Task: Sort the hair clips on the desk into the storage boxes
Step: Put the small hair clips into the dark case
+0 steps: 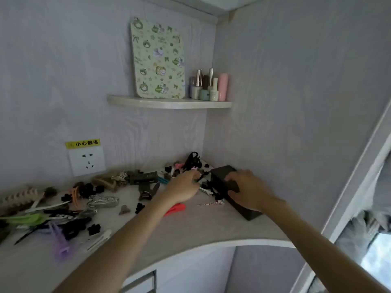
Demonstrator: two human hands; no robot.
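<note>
Right hand [246,190] grips black storage box [227,188] at desk [190,229] corner. Left hand [184,186] pinches a small pink clip [194,169] among scattered clips.

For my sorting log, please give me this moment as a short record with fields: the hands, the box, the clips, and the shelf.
left hand: reaches into the small clips near the corner; grip unclear
right hand: holds the black box by its top
black box: on the desk, by the right wall
hair clips: scattered over the desk
shelf: patterned board, small bottles
</note>
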